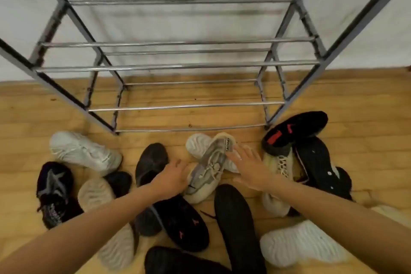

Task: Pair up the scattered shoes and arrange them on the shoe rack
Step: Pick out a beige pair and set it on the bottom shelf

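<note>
Left hand (171,179) on grey sneaker (211,169), fingers hidden, grip unclear; right hand (249,167) spread flat, blurred.

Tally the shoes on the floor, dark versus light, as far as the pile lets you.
Dark shoes: about 9
Light shoes: about 7
Total: about 16, since overlaps in the pile hide some edges

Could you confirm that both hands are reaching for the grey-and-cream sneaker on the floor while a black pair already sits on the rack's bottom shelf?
Not quite: the head view shows no shoes on the shoe rack; the black shoes all lie on the wooden floor. The left hand and right hand do reach for the grey-and-cream sneaker on the floor.
</note>
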Tool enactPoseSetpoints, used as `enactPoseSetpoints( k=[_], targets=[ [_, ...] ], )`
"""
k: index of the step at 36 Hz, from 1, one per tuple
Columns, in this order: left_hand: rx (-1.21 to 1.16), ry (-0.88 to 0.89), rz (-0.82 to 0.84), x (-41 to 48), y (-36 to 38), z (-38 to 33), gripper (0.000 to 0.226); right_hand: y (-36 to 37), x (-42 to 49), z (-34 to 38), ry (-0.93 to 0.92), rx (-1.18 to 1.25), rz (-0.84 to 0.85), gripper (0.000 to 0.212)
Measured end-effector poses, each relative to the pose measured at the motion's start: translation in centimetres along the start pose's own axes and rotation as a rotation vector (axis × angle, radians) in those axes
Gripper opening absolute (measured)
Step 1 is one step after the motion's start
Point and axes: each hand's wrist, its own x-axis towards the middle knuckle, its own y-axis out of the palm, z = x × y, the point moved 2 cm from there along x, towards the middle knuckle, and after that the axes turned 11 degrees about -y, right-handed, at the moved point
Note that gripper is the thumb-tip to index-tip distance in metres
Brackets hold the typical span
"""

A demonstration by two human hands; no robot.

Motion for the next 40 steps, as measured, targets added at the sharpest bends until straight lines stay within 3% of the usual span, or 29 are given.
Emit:
enactPoseSetpoints(
  k=[3,6,9,13,15,18,21,25,29,32,35,37,40],
  targets=[
    [0.014,0.025,0.001,1.5,1.9,0.7,0.068,1.0,1.8,-0.4,-0.015,-0.224,-0.216,0.094],
    [0.018,0.035,-0.028,2.4,3.8,0.9,0.072,2.8,2.8,-1.0,-0.086,-0.414,-0.281,0.089],
    [0.025,0.029,-0.081,2.9,5.3,0.8,0.073,3.2,3.4,-0.8,-0.129,-0.437,-0.334,0.085],
    [-0.082,-0.010,-0.052,3.6,6.7,0.7,0.076,3.8,4.0,0.0,-0.126,-0.427,-0.363,0.074],
    [-0.154,-0.034,-0.060,3.7,7.2,0.3,0.074,3.7,4.2,0.5,-0.131,-0.423,-0.335,0.079],
    [-0.142,-0.068,-0.112,3.9,7.8,-0.4,0.064,3.6,4.4,1.3,-0.161,-0.445,-0.281,0.086],
    [-0.064,-0.151,-0.133,4.5,7.5,-0.8,0.047,3.2,4.8,2.3,-0.236,-0.494,-0.252,0.078],
    [-0.169,-0.180,-0.190,4.5,6.5,-1.1,0.033,2.6,5.1,3.2,-0.194,-0.538,-0.234,0.071],
    [-0.246,-0.114,-0.288,2.9,6.3,-1.8,0.041,1.2,3.7,3.2,-0.137,-0.476,-0.238,0.067],
    [-0.156,0.006,-0.370,1.7,5.3,-2.3,0.040,1.0,1.6,2.8,-0.049,-0.425,-0.155,0.057],
    [0.030,0.166,-0.432,0.4,3.5,-2.6,0.040,2.6,-0.8,3.0,0.024,-0.218,-0.161,0.043],
    [0.136,0.258,-0.447,-0.6,2.6,-3.1,0.044,3.4,-2.0,3.4,0.012,-0.087,-0.225,0.044],
    [0.148,0.298,-0.471,-2.3,2.3,-3.2,0.049,3.7,-3.6,3.7,-0.007,0.102,-0.243,0.043]
  ],
)
